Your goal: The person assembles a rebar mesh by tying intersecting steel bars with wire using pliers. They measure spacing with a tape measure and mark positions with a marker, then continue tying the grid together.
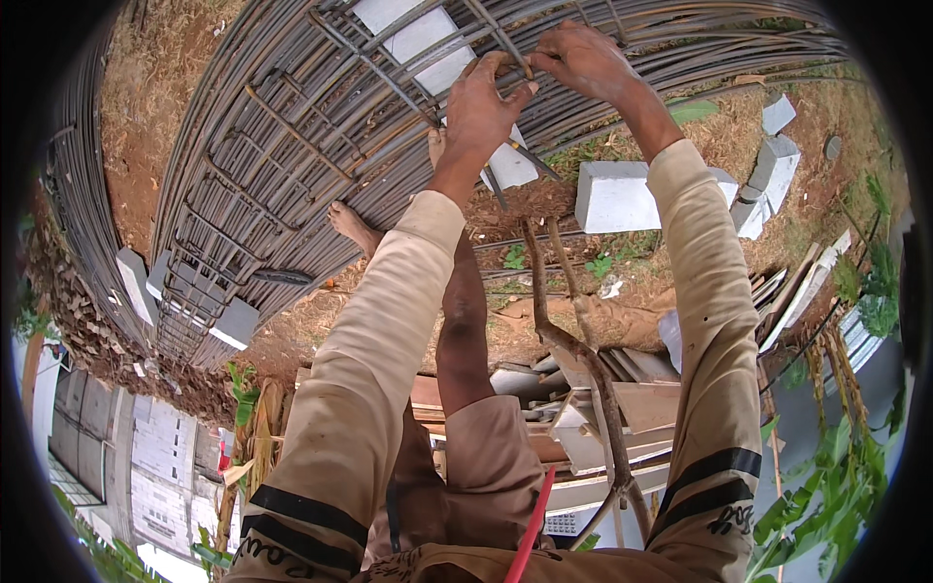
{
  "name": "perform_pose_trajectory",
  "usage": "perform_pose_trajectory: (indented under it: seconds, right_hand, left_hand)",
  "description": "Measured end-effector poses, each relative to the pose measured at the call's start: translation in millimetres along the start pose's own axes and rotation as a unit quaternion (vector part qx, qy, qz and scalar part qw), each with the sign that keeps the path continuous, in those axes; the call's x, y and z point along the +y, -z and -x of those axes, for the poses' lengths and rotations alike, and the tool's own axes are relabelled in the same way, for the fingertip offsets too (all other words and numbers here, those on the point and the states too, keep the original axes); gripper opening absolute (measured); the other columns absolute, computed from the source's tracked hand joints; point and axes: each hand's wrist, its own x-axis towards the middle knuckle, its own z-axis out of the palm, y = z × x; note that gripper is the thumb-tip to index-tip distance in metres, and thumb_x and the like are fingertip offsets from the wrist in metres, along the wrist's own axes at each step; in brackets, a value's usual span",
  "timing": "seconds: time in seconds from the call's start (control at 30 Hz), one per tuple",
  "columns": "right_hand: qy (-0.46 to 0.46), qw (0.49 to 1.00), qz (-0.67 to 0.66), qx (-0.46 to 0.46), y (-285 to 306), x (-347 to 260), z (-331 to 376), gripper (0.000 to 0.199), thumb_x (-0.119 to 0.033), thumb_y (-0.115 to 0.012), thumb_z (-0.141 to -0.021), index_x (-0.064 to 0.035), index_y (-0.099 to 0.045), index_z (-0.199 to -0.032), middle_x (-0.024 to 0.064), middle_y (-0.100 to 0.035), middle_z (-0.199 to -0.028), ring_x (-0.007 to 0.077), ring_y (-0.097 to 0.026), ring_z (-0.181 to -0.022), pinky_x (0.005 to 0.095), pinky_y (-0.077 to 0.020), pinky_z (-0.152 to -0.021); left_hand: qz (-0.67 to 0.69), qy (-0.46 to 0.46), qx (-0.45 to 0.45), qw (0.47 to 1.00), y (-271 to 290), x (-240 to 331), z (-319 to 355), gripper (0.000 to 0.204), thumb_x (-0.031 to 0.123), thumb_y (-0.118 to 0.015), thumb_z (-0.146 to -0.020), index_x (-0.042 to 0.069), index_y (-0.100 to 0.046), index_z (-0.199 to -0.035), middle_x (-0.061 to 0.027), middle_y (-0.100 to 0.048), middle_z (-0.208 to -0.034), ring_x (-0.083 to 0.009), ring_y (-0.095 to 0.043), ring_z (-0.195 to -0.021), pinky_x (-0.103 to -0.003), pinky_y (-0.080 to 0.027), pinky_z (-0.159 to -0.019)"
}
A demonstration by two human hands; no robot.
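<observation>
A cage of steel reinforcing bars [355, 51] lies over a wide bed of long loose rebar [185, 160] in front of me. My left hand [483, 109] is at a crossing bar of the cage, its fingers bent and closed; what they grip is hidden. Close beside it on the right, my right hand [583, 63] pinches at the same bar, also on something too small to make out. Below my left hand, a tool with two dark, yellow-marked handles [530, 160] sticks out over a pale block [512, 163]. Its head is hidden.
A large pale block [614, 197] sits right of the rebar, with smaller blocks [773, 170] beyond. A forked branch [544, 291] rises between my legs and right arm. Stacked boards [632, 408] lie nearer. My bare foot [355, 228] rests on the rods.
</observation>
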Motion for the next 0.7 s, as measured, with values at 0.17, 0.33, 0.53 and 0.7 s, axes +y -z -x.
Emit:
perform_pose_trajectory:
  seconds: [0.17, 0.33, 0.53, 0.7]
  right_hand:
    - [-0.067, 0.991, -0.078, -0.081, 2.8, 0.9, -12.9, 0.040, -0.037, -0.059, -0.102, -0.0131, -0.066, -0.133, 0.0130, -0.071, -0.125, 0.0294, -0.071, -0.105, 0.0459, -0.0522, -0.093]
    - [-0.053, 0.985, -0.155, 0.051, -10.3, 10.6, -7.5, 0.038, -0.035, -0.057, -0.104, -0.0088, -0.064, -0.131, 0.0169, -0.073, -0.118, 0.0305, -0.073, -0.101, 0.0467, -0.0527, -0.091]
    - [-0.171, 0.917, -0.248, 0.261, 3.5, -39.2, 50.1, 0.027, -0.017, -0.060, -0.101, -0.0062, -0.069, -0.124, 0.0148, -0.069, -0.122, 0.0265, -0.069, -0.106, 0.0392, -0.0555, -0.087]
    - [-0.169, 0.890, -0.329, 0.265, -56.6, -46.0, 77.9, 0.033, 0.000, -0.061, -0.093, -0.0052, -0.069, -0.124, 0.0128, -0.067, -0.126, 0.0241, -0.066, -0.110, 0.0340, -0.0553, -0.085]
  left_hand:
    - [-0.043, -0.033, -0.029, 0.998, 7.0, -0.1, -7.5, 0.058, 0.047, -0.081, -0.085, 0.005, -0.070, -0.125, -0.0173, -0.071, -0.113, -0.0334, -0.068, -0.108, -0.043, -0.053, -0.092]
    - [-0.009, 0.000, -0.165, 0.986, 15.7, -3.2, -27.3, 0.054, 0.051, -0.079, -0.085, 0.014, -0.074, -0.124, -0.0173, -0.068, -0.112, -0.0327, -0.066, -0.106, -0.045, -0.051, -0.090]
    - [0.043, -0.037, -0.142, 0.988, 8.5, -16.4, -26.4, 0.051, 0.046, -0.079, -0.088, 0.017, -0.072, -0.129, -0.0164, -0.067, -0.121, -0.0332, -0.065, -0.115, -0.044, -0.051, -0.098]
    - [0.087, -0.050, -0.148, 0.984, 8.4, -15.1, -29.1, 0.047, 0.044, -0.079, -0.088, 0.015, -0.073, -0.125, -0.0157, -0.065, -0.110, -0.0373, -0.063, -0.113, -0.048, -0.051, -0.094]
